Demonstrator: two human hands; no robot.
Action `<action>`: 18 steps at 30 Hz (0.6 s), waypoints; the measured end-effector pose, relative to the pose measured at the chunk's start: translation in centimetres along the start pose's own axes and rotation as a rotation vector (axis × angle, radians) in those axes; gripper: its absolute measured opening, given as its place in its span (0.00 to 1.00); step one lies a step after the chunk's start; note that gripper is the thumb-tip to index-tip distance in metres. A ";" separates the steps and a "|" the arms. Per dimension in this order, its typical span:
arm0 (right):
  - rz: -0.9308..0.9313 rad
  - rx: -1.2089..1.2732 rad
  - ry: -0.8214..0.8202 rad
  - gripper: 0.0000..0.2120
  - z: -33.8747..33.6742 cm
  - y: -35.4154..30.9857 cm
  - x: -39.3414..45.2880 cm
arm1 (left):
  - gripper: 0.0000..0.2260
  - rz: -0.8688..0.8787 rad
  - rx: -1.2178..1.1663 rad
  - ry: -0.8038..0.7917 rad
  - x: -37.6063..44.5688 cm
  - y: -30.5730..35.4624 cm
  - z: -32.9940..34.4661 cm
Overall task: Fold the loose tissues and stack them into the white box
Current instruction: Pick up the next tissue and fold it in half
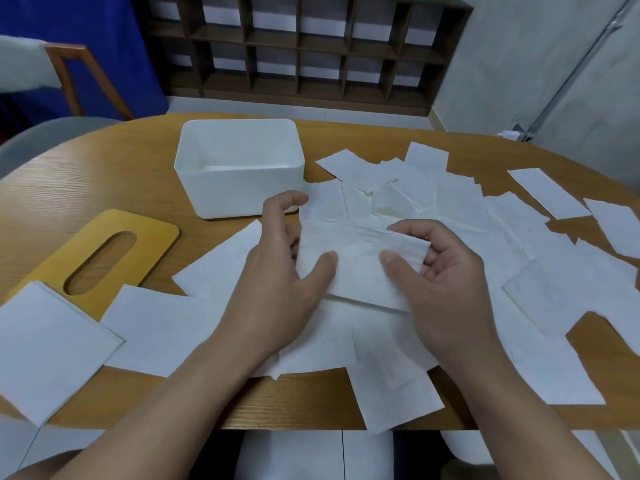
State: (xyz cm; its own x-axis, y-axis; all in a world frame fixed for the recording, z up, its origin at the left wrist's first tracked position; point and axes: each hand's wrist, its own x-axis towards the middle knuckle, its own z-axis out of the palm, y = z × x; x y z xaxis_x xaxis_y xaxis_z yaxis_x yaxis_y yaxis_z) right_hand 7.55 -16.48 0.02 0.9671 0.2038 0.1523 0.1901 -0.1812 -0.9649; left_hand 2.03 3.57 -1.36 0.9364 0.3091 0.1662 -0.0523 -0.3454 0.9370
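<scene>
lid (93, 261): wooden, oval slot, flat on table (104, 174), left, near side of box
box (239, 168): white, open top, far centre-left; something white lies at its bottom
left hand (277, 268): fingers loosely spread, thumb pressing on left part of tissue, not curled round it
tissue (360, 258): centre, just near the box, atop pile, right edge lifted
right hand (443, 271): thumb and curled fingers pinch tissue's right edge
loose tissues (519, 258): scattered flat from left edge to right, many overlapping
</scene>
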 end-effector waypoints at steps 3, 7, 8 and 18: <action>0.083 0.097 -0.003 0.15 -0.1 -0.6 0.3 | 0.23 0.014 0.000 -0.008 0.0 0.3 -0.7; 0.201 0.100 -0.071 0.26 0.2 -0.8 0.5 | 0.17 0.012 -0.058 0.043 0.4 0.2 -1.5; 0.197 0.062 -0.061 0.26 0.2 -0.9 0.5 | 0.16 0.033 -0.022 0.060 0.6 0.0 -1.8; -0.018 -0.048 0.060 0.08 1.8 -2.0 0.5 | 0.03 0.120 0.106 0.088 1.7 0.2 -4.0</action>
State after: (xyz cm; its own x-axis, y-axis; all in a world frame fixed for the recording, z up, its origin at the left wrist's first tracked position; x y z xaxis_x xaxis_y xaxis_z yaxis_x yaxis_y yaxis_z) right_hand 7.33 -14.24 1.65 0.9716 0.1493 0.1834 0.2140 -0.2246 -0.9507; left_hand 2.22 7.62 0.35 0.8916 0.3347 0.3051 -0.1201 -0.4747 0.8719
